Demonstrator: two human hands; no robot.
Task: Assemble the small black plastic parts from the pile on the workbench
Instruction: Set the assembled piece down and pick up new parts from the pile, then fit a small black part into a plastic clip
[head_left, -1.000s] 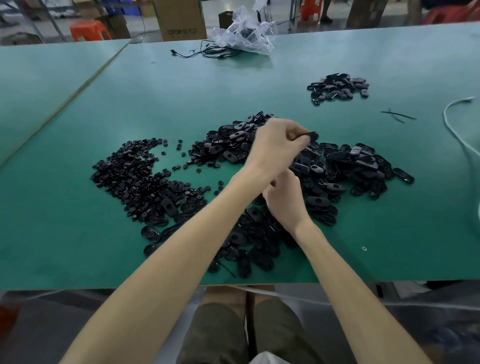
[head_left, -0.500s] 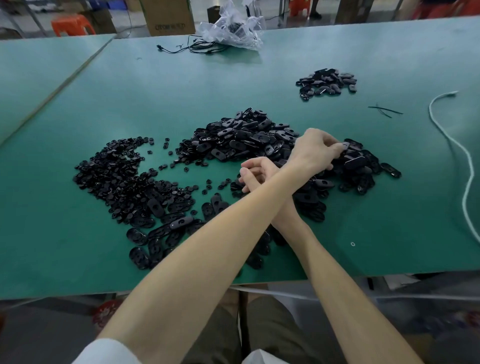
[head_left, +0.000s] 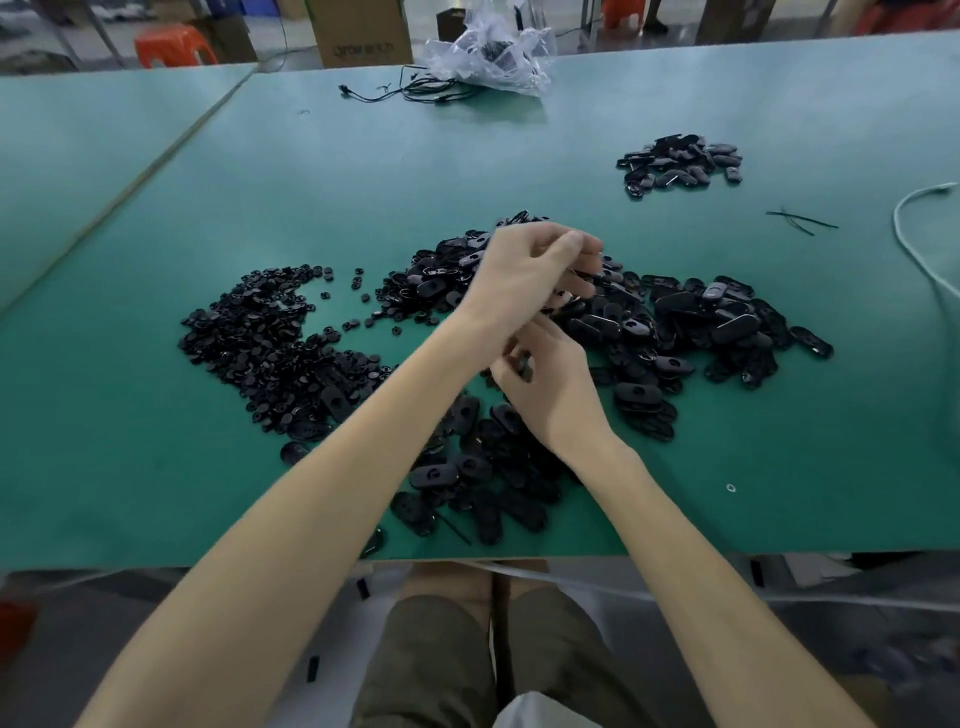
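**Green bench, parts right up to the edge**

The green workbench (head_left: 130, 467) has the pile of black parts (head_left: 675, 322) mid-bench, spilling to the front edge. The left hand (head_left: 524, 275) and right hand (head_left: 553, 387) cross over it with fingers curled. It's too blurry to tell what either pinches. There's bare mat on the left and near right, a smaller heap (head_left: 680, 161) further back, and a white cord (head_left: 914, 244) at the right edge.

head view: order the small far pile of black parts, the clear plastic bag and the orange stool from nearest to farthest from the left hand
From the left hand:
1. small pile of black parts, ahead to the right
2. clear plastic bag, at the green workbench's far edge
3. orange stool, beyond that edge, far left
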